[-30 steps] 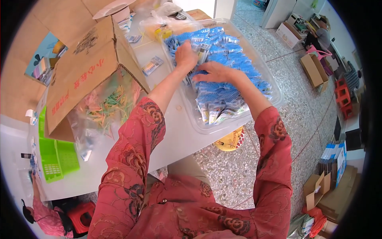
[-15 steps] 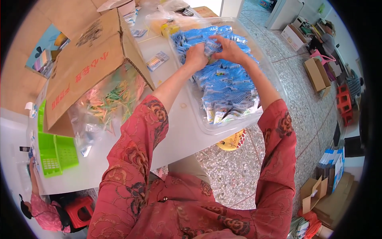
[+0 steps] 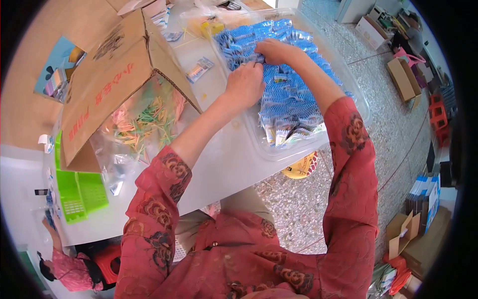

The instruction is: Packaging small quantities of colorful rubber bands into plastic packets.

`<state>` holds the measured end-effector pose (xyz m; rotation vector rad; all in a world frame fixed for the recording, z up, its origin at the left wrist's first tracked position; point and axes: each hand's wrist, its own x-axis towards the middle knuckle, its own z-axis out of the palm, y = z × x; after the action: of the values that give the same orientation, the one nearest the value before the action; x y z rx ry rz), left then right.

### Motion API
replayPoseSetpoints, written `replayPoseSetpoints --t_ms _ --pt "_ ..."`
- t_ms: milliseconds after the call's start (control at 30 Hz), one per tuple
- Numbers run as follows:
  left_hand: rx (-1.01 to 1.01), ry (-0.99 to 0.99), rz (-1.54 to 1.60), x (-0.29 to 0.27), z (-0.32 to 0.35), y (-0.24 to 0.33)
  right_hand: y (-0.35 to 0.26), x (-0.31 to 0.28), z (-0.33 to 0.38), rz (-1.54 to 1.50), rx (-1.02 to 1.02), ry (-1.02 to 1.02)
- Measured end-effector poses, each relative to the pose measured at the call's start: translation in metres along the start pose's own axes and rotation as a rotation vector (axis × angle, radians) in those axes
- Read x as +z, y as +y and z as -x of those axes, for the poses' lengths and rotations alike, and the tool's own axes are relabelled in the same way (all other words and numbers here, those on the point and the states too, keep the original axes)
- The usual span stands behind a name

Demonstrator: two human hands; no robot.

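A clear plastic tub [image 3: 271,155] on the table holds dense rows of small blue-and-white sachets [image 3: 294,94]. Both hands are over its far left part, close together. My left hand [image 3: 245,82], with a ring on one finger, is closed at the tub's left side, its fingertips on a few sachets. Just beyond it, my right hand [image 3: 277,52] is closed with its fingers pointing down among the sachets at the same spot. The fingers partly cover what they grip. At the near end of the tub, several sachets lie flatter, their paler faces showing.
Left of the tub stands an open cardboard box [image 3: 112,82] with a clear bag of coloured sticks [image 3: 149,117]. A lime-green basket [image 3: 82,197] sits at the table's near left. One loose packet [image 3: 200,69] lies by the tub. Another person [image 3: 74,271] works at lower left.
My left hand has drawn back toward me, and its fingers have curled in. The right hand has moved slightly up and right and closed; the sachets lifted between the hands are lower now.
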<state>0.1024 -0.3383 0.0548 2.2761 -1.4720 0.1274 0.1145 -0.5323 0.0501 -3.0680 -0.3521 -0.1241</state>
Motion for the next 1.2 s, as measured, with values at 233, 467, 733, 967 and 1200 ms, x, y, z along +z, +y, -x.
replayPoseSetpoints --t_ms 233,467,733,967,1200 --pt "0.176 -0.038 -0.022 0.006 0.013 -0.005 -0.019 0.026 -0.027 0.089 0.086 -0.163" --pt "0.248 0.267 0.232 -0.006 0.021 -0.008 0.009 0.004 0.006 -0.200 0.053 0.134" --pt "-0.009 0.310 0.431 -0.066 0.098 -0.007 -0.066 -0.020 0.039 -0.278 -0.095 0.222" --pt "-0.141 0.274 0.444 -0.089 0.181 -0.004 -0.057 0.020 0.019 -0.058 -0.073 0.397" --pt "-0.428 0.386 0.561 -0.094 0.268 -0.009 -0.041 0.018 0.018 -0.101 0.258 -0.079"
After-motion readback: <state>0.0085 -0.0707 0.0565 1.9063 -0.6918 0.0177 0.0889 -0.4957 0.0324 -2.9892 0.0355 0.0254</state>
